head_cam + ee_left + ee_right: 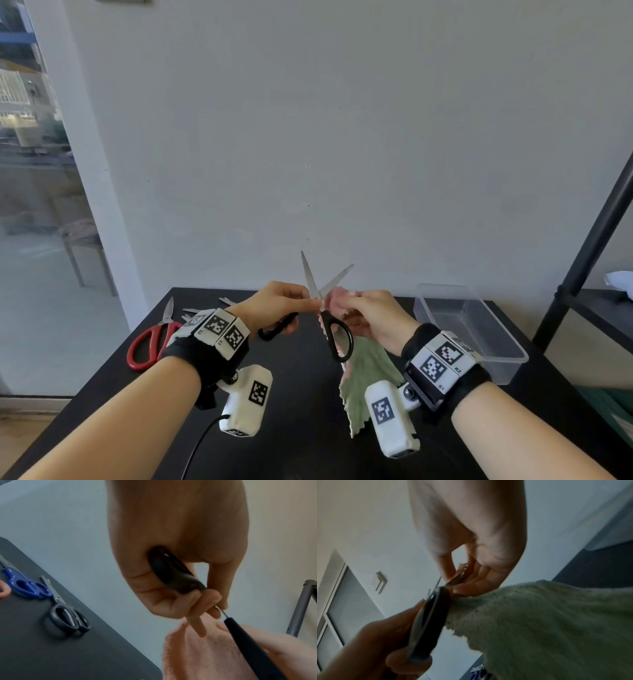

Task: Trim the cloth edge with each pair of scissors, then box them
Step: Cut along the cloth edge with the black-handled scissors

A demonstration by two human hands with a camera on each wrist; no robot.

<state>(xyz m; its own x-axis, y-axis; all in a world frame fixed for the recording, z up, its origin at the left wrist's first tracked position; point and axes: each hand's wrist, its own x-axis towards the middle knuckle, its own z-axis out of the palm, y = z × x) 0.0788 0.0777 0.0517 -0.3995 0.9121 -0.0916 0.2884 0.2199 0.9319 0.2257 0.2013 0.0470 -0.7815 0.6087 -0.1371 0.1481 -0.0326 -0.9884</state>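
Right, my left hand (pixel 274 301) curls through one loop of the stiff black scissors (pixel 337 337), blades apart, while my right hand (pixel 368 317) pinches the limp cloth (pixel 370 371) by its edge — I'd keep it taut.

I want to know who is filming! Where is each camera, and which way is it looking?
Head: worn on the head, looking down at the black table; both forearms, left hand and right hand show.
Left wrist: looks along the left hand's fingers gripping the black scissors.
Right wrist: looks along the right hand pinching the cloth.
Shared: all three see the black scissors and cloth.
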